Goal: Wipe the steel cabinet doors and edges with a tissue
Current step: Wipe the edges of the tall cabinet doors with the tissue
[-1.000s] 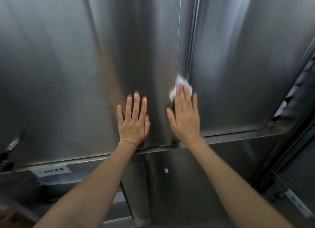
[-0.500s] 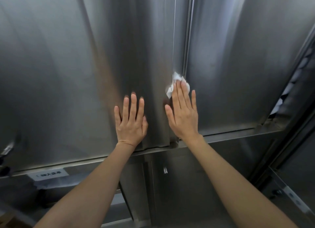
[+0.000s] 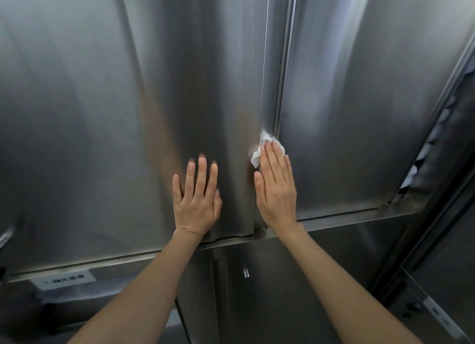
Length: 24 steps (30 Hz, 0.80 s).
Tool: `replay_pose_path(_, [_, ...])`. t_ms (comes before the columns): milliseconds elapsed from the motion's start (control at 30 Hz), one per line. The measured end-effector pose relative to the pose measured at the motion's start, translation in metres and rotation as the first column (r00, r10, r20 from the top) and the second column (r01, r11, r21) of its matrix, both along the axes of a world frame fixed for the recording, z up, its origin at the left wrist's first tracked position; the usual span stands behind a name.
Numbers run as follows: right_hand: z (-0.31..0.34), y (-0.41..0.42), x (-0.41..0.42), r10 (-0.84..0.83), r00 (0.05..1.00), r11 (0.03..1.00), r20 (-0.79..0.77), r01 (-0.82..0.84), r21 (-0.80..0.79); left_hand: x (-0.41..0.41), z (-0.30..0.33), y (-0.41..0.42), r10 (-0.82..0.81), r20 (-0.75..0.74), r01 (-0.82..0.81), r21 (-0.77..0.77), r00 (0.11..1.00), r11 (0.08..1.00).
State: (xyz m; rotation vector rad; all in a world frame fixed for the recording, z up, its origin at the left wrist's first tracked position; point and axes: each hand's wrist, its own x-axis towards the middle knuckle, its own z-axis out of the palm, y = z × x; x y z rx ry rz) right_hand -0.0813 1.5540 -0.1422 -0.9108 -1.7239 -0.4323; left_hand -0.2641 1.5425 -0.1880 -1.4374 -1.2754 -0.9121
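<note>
Now | right hand (image 3: 277,189) flat, pressing tissue (image 3: 264,145) on door seam (image 3: 276,60) | left hand (image 3: 196,197) flat, released

Bare steel door (image 3: 90,112) fills the upper left of the frame, bare right door (image 3: 359,99) the upper right. Between them a vertical seam ridge (image 3: 281,60) stands proud; a ledge (image 3: 334,219) borders below.
</note>
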Motion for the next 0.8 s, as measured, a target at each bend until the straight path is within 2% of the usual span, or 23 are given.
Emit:
replay_pose_path(133, [0.004,0.001,-0.004,-0.015,0.994,0.994,-0.104,0.026,0.107,-0.001,-0.001,0.001,0.003,-0.009,-0.002,0.005,1.000,1.000])
replay_pose_path(233, [0.010,0.002,-0.006,-0.036,0.993,0.985,-0.112,0.055,0.166,-0.001,-0.001,0.001,-0.008,-0.007,0.008,-0.001,1.000,1.000])
replay_pose_path(400, [0.007,0.004,0.000,-0.142,0.990,0.971,0.002,0.139,0.194,0.000,-0.002,0.001,-0.004,-0.007,0.005,0.010,1.000,1.000])
replay_pose_path(667, [-0.028,0.005,0.031,-0.188,0.961,0.973,0.201,0.156,0.168,-0.001,-0.002,0.001,0.001,-0.010,-0.001,-0.001,1.000,1.000])
replay_pose_path(800, [-0.022,0.008,0.036,-0.152,0.965,0.973,0.214,0.109,0.203,-0.001,-0.002,0.001,0.009,-0.009,-0.009,-0.007,1.000,1.000])
